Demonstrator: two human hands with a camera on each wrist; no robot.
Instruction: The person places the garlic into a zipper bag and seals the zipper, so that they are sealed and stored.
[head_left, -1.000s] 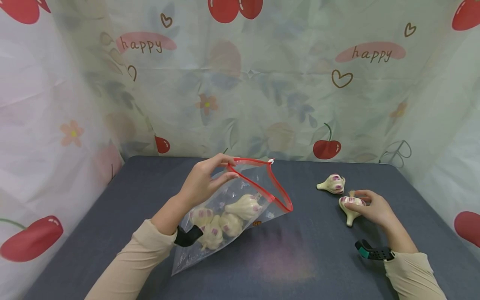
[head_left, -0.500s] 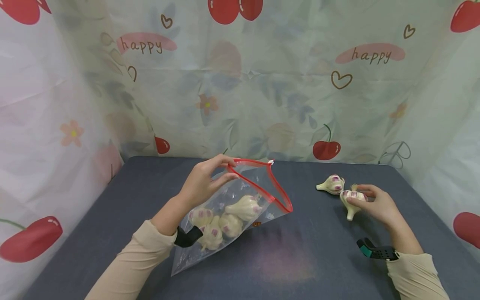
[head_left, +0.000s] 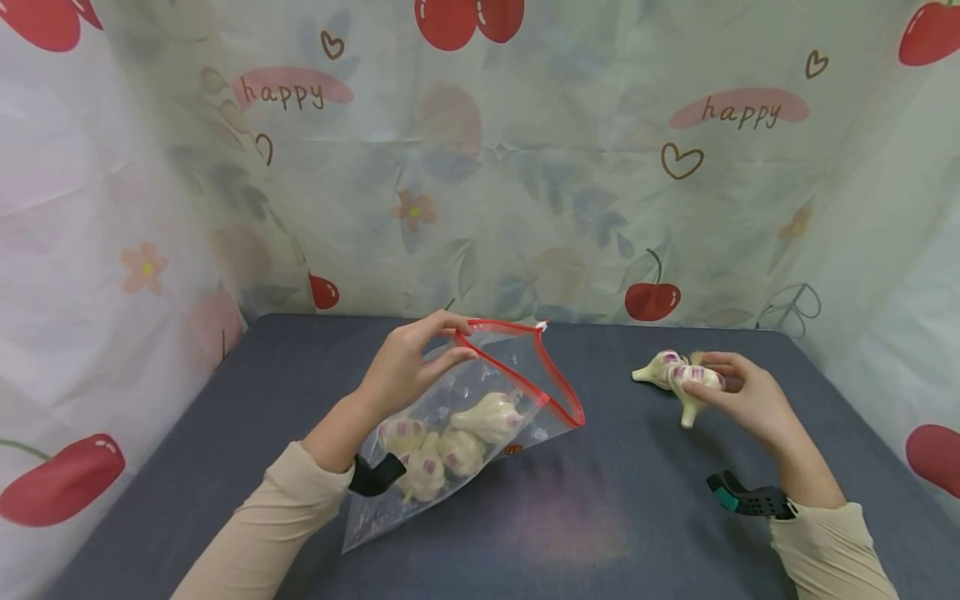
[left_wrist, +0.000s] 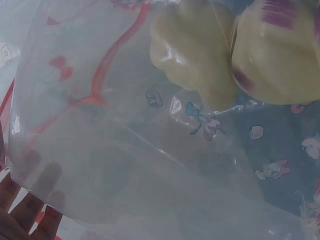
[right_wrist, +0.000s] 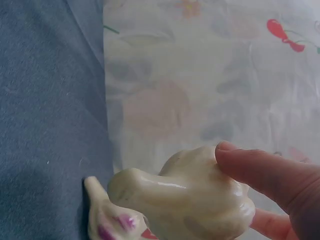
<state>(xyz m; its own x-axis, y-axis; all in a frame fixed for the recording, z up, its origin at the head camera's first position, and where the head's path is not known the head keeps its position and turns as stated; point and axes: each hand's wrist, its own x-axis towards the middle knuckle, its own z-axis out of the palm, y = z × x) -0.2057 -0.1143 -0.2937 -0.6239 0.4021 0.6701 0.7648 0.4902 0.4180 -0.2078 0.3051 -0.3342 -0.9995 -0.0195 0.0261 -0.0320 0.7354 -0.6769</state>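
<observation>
- Garlic bulb (head_left: 686,375) was pinched in the right hand (head_left: 750,398), fingers parted to its width.
- It had shifted up-left since the earlier frame, partly hiding a second garlic bulb (head_left: 657,368).
- Left hand (head_left: 411,358) pinched the zip bag (head_left: 459,385) rim, cropped in left wrist view.

1 garlic bulb (head_left: 687,397) in right grip (head_left: 752,398)

The left forearm (head_left: 255,517) reaches from the near left toward the middle; the left hand (head_left: 408,354) points right, thumb (head_left: 448,358) and fingers (head_left: 447,319) pinching. The right forearm (head_left: 828,542) slants in from the near right; the right hand (head_left: 750,400) grips, thumb on the near side, fingers beyond.
</observation>
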